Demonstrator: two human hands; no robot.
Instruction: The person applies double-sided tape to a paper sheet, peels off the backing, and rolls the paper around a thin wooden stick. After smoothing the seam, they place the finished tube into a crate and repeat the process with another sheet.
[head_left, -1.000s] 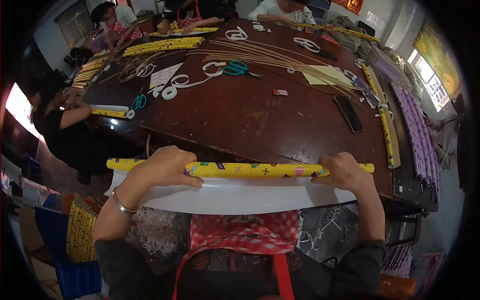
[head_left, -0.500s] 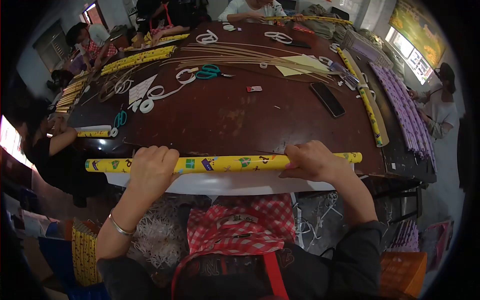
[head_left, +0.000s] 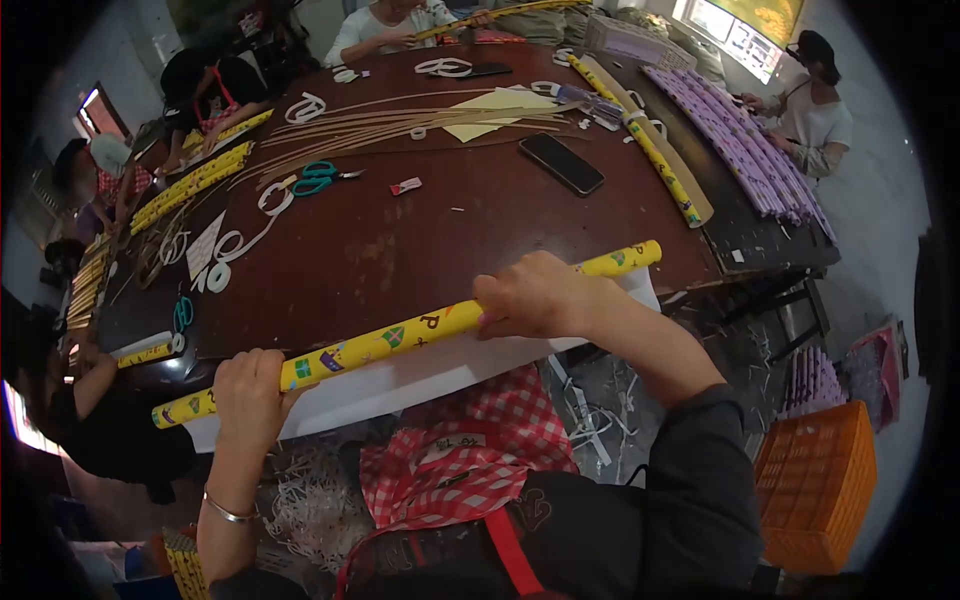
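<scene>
A roll of yellow wrapping paper (head_left: 395,341), printed with presents and crowns, lies along the near edge of the table, slanting up to the right in the view. Its loose white underside (head_left: 400,395) hangs toward my red checked apron (head_left: 465,440). Near the roll's left end, my left hand (head_left: 250,395) has its fingers closed over the top. My right hand (head_left: 545,297) is wrapped round it right of the middle, and the far right end sticks out beyond. Both palms and thumbs are mostly hidden.
On the brown table (head_left: 330,275) lie teal-handled scissors (head_left: 318,178), a phone (head_left: 562,163), thin brown strips (head_left: 380,127) and white tape (head_left: 231,247). Purple rolls (head_left: 740,145) are stacked at right. An orange crate (head_left: 815,485) stands on the floor. Several people sit around the table.
The camera view has turned and shifted right. In view, the roll now slants, its left end lower and right end higher. Both hands stay on it, the right one nearer its middle.
</scene>
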